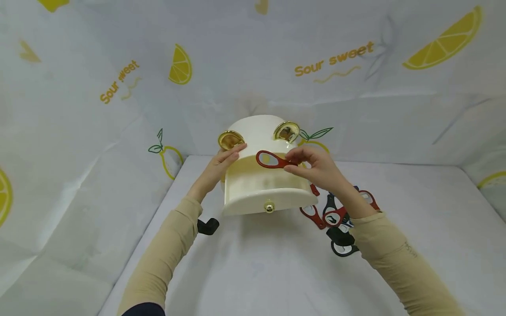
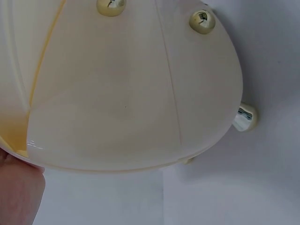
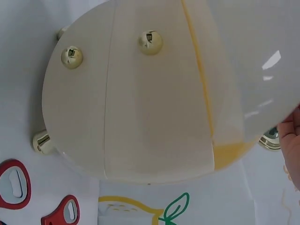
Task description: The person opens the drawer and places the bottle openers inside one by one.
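Observation:
A cream-white box (image 1: 257, 127) with two gold ear-shaped pieces stands on the white table, its upper front uncovered so the inside shows. Below that opening, a front panel (image 1: 245, 202) bears a gold knob (image 1: 269, 206). My left hand (image 1: 219, 166) rests with extended fingers on the box's left side, by the left gold ear (image 1: 230, 139). Between thumb and fingers, my right hand (image 1: 316, 166) pinches a red bottle opener (image 1: 278, 163) in front of the opening. Each wrist view shows the box's cream body (image 2: 108, 93) close up, with only part of a hand at the edge.
Several red and dark bottle openers (image 1: 335, 218) lie in a pile right of the box, partly behind my right forearm. A black object (image 1: 341, 237) lies among them. Another black piece (image 1: 208, 226) is near my left forearm. Behind hangs a lemon-printed cloth (image 1: 237, 52).

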A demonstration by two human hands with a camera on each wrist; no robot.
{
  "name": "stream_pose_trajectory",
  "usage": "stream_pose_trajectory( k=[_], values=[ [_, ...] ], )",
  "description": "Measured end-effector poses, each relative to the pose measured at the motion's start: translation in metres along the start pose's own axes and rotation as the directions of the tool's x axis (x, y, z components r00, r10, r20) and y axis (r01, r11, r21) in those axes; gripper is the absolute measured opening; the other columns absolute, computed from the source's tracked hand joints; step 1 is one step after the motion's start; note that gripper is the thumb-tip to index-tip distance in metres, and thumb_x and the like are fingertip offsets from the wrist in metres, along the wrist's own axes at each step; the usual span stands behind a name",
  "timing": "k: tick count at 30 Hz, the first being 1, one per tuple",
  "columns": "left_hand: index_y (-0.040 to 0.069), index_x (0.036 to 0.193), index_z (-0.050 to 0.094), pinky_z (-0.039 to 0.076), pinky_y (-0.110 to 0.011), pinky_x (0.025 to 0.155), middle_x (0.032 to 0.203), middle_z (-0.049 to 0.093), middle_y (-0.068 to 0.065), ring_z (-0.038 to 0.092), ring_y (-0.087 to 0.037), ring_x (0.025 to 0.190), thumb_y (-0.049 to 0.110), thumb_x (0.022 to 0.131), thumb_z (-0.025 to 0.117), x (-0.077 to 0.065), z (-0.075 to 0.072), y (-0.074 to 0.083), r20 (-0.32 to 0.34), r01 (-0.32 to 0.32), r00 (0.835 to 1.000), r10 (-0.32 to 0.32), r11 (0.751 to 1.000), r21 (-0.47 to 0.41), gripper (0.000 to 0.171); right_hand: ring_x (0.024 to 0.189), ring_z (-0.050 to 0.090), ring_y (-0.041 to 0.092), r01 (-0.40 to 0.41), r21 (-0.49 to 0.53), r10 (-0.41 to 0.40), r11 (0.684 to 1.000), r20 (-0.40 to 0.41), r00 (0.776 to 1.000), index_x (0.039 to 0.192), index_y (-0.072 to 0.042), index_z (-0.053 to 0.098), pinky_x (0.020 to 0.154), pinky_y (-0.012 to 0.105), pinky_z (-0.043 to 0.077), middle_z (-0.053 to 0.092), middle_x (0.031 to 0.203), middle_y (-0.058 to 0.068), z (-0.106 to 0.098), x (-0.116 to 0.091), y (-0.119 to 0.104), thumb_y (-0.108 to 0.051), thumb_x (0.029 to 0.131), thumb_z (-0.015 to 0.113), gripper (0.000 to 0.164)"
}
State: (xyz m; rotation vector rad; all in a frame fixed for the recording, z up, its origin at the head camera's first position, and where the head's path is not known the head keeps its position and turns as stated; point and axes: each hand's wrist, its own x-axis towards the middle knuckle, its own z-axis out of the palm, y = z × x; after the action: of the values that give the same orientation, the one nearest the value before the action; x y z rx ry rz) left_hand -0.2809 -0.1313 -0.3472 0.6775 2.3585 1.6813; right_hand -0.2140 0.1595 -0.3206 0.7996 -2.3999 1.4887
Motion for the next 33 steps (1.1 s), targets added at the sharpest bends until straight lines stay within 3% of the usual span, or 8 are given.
stream_pose_trajectory(
  k=[7, 14, 17, 25, 33],
  values=[
    [0.034, 0.135, 0.049, 0.018, -0.048, 0.113, 0.15, 0.031, 0.011, 0.019, -0.013, 0.141, 0.046, 0.095, 0.045, 0.001, 0.002, -0.003, -0.008, 0.006, 1.0, -0.006, 1.0, -0.011, 0.042, 0.084, 0.058, 0.007, 0.044, 0.009, -0.045, 0.999, 0.064, 0.997, 0.097, -0.01, 0.069, 0.077, 0.025, 0.049, 0.067, 0.092, 0.004, 0.017, 0.008, -0.001, -0.014, 0.082, 0.071, 0.016],
    [0.026, 0.138, 0.046, 0.018, -0.048, 0.113, 0.152, 0.029, 0.003, 0.018, -0.018, 0.142, 0.034, 0.099, 0.043, -0.012, 0.005, 0.022, 0.004, 0.042, 0.999, -0.042, 0.999, -0.001, 0.04, 0.084, 0.06, 0.008, 0.003, 0.033, -0.009, 0.999, 0.163, 0.987, 0.092, -0.012, 0.07, 0.074, 0.028, 0.049, 0.069, 0.092, 0.003, 0.025, 0.013, -0.004, -0.017, 0.082, 0.071, 0.011],
    [0.026, 0.139, 0.046, 0.018, -0.048, 0.113, 0.152, 0.029, 0.004, 0.018, -0.018, 0.142, 0.035, 0.099, 0.043, -0.014, 0.005, 0.025, 0.007, 0.056, 0.998, -0.056, 0.998, 0.01, 0.041, 0.086, 0.061, 0.009, -0.025, 0.017, 0.021, 1.0, 0.204, 0.979, 0.09, -0.013, 0.071, 0.075, 0.027, 0.049, 0.07, 0.091, 0.002, 0.026, 0.014, -0.004, -0.018, 0.081, 0.072, 0.01],
    [0.026, 0.139, 0.045, 0.019, -0.048, 0.113, 0.153, 0.027, 0.004, 0.015, -0.017, 0.143, 0.033, 0.099, 0.042, -0.013, 0.005, 0.027, 0.001, 0.061, 0.998, -0.061, 0.998, 0.014, 0.04, 0.083, 0.059, 0.011, -0.066, -0.112, 0.096, 0.992, 0.295, 0.951, 0.088, -0.017, 0.072, 0.074, 0.026, 0.049, 0.069, 0.09, -0.001, 0.027, 0.021, -0.007, -0.021, 0.081, 0.073, 0.009],
    [0.028, 0.138, 0.046, 0.023, -0.048, 0.112, 0.154, 0.024, 0.002, 0.015, -0.018, 0.143, 0.035, 0.099, 0.043, -0.013, 0.004, 0.028, -0.003, 0.062, 0.998, -0.062, 0.998, 0.023, 0.04, 0.079, 0.057, 0.01, -0.004, -0.244, 0.093, 0.97, 0.353, 0.931, 0.084, -0.015, 0.072, 0.073, 0.024, 0.047, 0.068, 0.085, -0.001, 0.031, 0.028, -0.012, -0.017, 0.08, 0.072, 0.004]
  ],
)
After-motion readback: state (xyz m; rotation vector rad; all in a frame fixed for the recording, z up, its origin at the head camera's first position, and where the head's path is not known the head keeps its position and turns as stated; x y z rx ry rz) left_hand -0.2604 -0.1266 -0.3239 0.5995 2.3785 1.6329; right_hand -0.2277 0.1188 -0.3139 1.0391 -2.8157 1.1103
